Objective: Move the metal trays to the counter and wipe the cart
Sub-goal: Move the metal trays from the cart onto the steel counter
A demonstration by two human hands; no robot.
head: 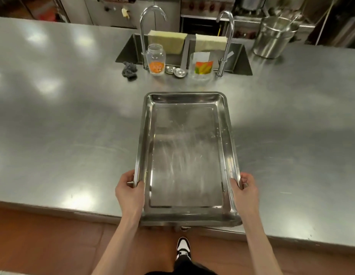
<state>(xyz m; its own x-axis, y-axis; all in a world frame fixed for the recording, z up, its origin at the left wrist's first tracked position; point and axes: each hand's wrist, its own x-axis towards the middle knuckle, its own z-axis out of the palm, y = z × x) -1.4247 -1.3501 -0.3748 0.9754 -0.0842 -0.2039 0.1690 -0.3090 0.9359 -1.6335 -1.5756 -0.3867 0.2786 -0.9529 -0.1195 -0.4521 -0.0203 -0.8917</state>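
- At lower centre of the frame, I held the tray (185, 155) by its two long rims, near end jutting past the counter (63, 126) edge over the floor, far end reaching toward the sink (240, 58) at upper centre.
- My left hand (130, 192) was clenched on the left rim, thumb over the lip and fingers curled beneath; my right hand (245, 190) gripped the right rim the same way.
- Whether the tray rested on the steel or hung just above it, I could not tell.
- I judged the tray stiff and fairly light, but slick: polished metal with droplets and wet streaks across its floor. The rolled rim looked the only sure hold, best taken on both long sides to keep it level.
- Beyond the tray's far end stood a jar (155, 59), two small lids (175, 70) and a pouch (203, 66), with a scourer (130, 70) to their left.
- No cart showed anywhere.
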